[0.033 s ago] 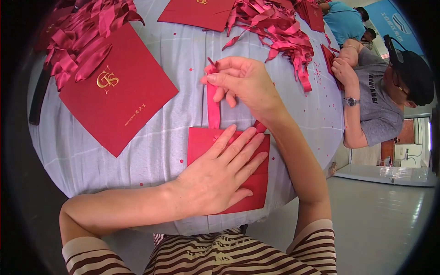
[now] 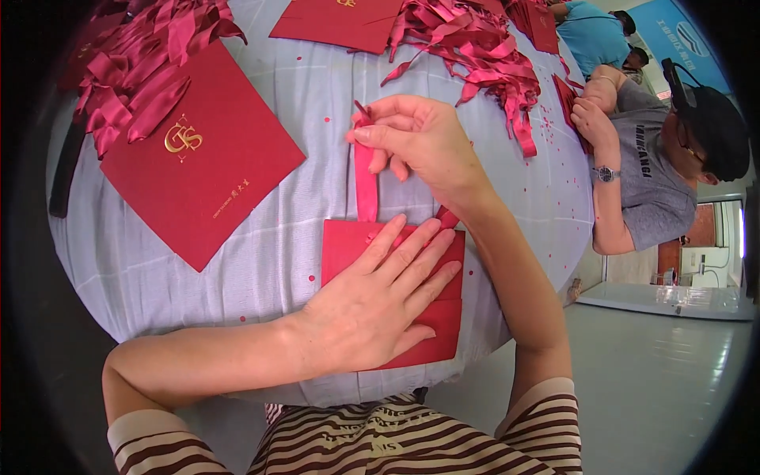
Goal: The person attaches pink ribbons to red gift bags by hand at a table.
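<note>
Flat on a small red paper bag (image 2: pixel 445 323) lies my left hand (image 2: pixel 380 289), its fingers spread and pressing down across the bag. Just beyond the bag's far edge, my right hand (image 2: pixel 419 141) pinches the end of a pinkish-red ribbon (image 2: pixel 366 188) between thumb and fingers. The ribbon runs taut from the bag's far edge up to that pinch, and a short tip sticks out past the fingers. A second ribbon piece (image 2: pixel 448 217) shows at the bag's far right corner, beneath my right wrist. My left hand hides much of the bag's middle.
A larger red bag (image 2: pixel 237 178) with gold print lies at left, under a ribbon heap (image 2: pixel 134 79). Another red bag (image 2: pixel 332 24) and a ribbon pile (image 2: pixel 483 59) sit farther back. Small red dots dot the white tablecloth (image 2: pixel 261 277). At right, a co-worker (image 2: pixel 657 166) handles red bags.
</note>
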The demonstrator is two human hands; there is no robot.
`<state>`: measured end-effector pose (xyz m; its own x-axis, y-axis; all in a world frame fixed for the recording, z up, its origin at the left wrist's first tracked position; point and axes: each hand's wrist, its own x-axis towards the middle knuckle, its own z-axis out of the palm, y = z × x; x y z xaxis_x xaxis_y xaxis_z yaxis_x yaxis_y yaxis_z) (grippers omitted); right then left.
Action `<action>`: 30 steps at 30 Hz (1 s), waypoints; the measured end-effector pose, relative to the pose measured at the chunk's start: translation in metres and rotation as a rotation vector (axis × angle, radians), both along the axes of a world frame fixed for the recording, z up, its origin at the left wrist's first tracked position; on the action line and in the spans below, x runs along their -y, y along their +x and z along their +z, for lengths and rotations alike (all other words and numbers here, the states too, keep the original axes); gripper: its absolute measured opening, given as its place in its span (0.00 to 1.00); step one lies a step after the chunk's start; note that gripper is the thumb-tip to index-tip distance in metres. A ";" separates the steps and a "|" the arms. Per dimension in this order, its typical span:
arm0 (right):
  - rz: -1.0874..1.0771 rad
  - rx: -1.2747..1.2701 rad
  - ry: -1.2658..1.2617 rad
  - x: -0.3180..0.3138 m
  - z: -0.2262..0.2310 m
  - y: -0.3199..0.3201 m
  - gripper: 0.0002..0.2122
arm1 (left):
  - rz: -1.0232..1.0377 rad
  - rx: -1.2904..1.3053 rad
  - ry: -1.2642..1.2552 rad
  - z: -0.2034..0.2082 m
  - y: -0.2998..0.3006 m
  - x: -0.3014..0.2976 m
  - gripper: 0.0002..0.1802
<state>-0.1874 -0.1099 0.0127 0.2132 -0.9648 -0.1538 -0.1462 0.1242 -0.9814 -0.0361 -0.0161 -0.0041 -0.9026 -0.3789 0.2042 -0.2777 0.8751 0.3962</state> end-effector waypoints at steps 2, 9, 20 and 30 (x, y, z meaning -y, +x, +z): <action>-0.014 -0.017 0.002 0.003 -0.002 -0.003 0.11 | -0.006 0.000 0.005 0.001 -0.001 0.000 0.40; -0.032 -0.043 -0.001 0.002 0.001 -0.008 0.18 | -0.013 0.028 0.050 0.007 -0.004 0.001 0.41; -0.051 -0.494 -0.296 -0.030 0.051 -0.097 0.07 | -0.028 0.110 0.041 0.014 -0.005 0.002 0.42; -0.248 -0.708 -0.313 -0.018 -0.002 -0.101 0.10 | -0.052 0.166 0.024 0.016 -0.009 0.002 0.41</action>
<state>-0.2880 -0.0923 0.0108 -0.0591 -0.9918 0.1129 -0.7497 -0.0306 -0.6611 -0.0450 -0.0184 0.0115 -0.9416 -0.3341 0.0418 -0.2960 0.8807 0.3699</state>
